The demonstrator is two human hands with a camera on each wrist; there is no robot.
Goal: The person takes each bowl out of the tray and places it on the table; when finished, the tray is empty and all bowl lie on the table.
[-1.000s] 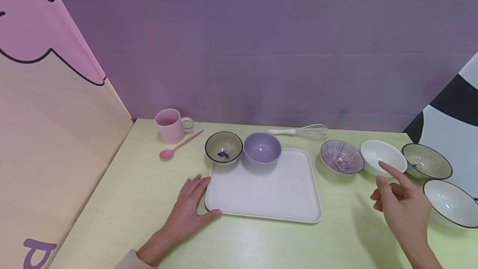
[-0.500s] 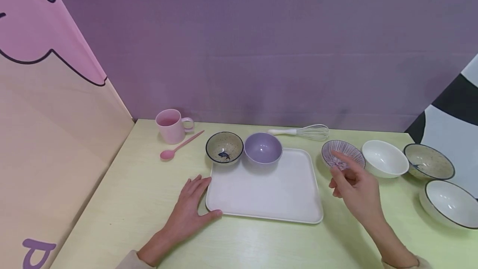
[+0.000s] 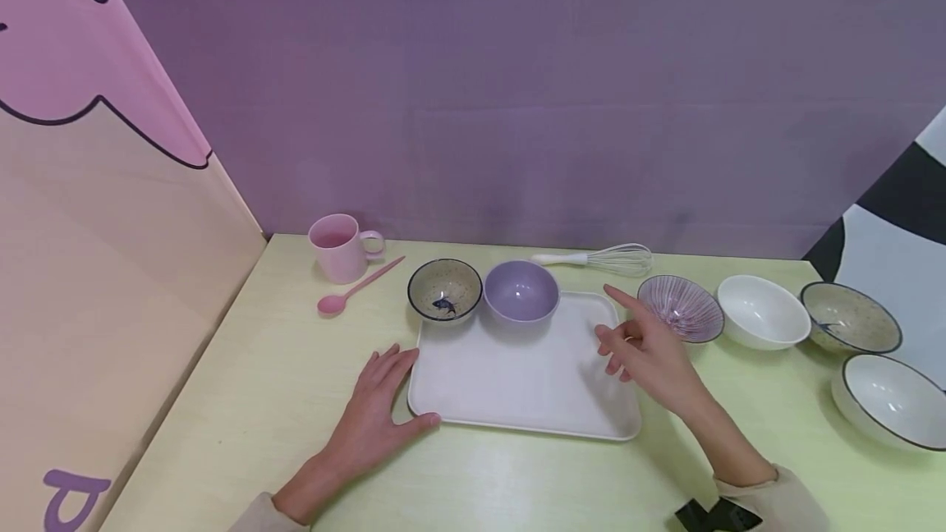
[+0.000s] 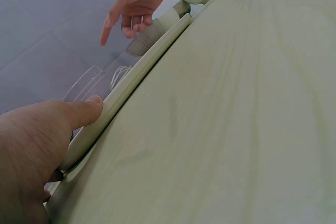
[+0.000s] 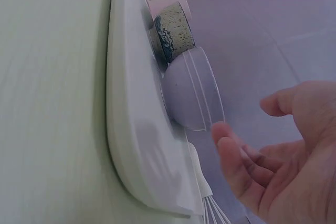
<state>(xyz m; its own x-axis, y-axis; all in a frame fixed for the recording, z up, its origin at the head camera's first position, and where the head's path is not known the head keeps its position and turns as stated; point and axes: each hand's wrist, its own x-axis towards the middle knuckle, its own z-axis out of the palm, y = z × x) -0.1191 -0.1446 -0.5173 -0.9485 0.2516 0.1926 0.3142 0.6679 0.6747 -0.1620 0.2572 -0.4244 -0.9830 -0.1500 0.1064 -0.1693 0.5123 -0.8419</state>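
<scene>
A white rectangular tray (image 3: 517, 384) lies on the table, with a purple bowl (image 3: 521, 292) and a speckled fish-patterned bowl (image 3: 444, 291) at its back edge. My left hand (image 3: 380, 409) rests at the tray's front left corner, thumb (image 4: 86, 111) along the front rim and fingers spread toward the left side. Over the tray's right part hovers my right hand (image 3: 650, 355), holding nothing. Its index finger points toward the back left and the other fingers are loosely bent. In the right wrist view, the purple bowl (image 5: 191, 90) appears beyond those fingertips (image 5: 223, 129).
On the right stand a purple-striped bowl (image 3: 681, 309), a white bowl (image 3: 763, 313), a beige bowl (image 3: 850, 318) and a dark-rimmed white bowl (image 3: 890, 402). A whisk (image 3: 594, 259) lies behind the tray. At the back left are a pink mug (image 3: 338, 249) and a pink spoon (image 3: 358, 287).
My right hand has moved left, from in front of the white bowl, past the striped bowl, to above the tray's right side. The left hand and the tray have stayed in place.
</scene>
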